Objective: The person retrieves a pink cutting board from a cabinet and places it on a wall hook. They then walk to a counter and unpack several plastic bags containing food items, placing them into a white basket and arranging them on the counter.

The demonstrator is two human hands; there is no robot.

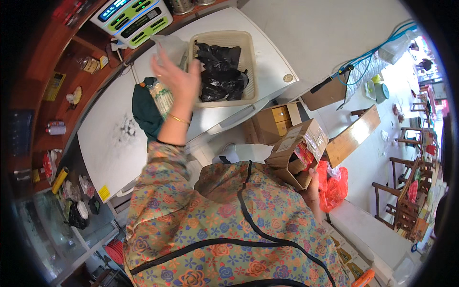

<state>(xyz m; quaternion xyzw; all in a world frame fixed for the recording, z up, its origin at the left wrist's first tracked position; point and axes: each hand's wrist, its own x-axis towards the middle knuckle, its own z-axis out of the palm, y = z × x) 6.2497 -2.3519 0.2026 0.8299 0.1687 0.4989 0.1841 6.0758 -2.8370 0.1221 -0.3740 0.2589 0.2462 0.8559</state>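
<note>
My left hand [178, 79] is raised over a white chest-like cabinet top, fingers spread, with nothing in it; it is slightly smeared by motion. Just right of it stands a cream plastic basket [253, 71] holding black plastic bags [222, 76]. Below the hand lie a wrapped bundle of what look like chopsticks [161, 99] and a dark green cloth [143, 112], partly covered by my forearm. At my right side, my right hand [311, 185] grips the lower edge of an open cardboard box [299, 148]. Red packaging [304, 155] shows inside it.
A white and green charging station [134, 21] stands at the far left on a brown wooden shelf. Beyond the held box are another carton [272, 122], a wooden bench [354, 136] and a red plastic bag [334, 189]. Wooden chairs [401, 177] line the right side.
</note>
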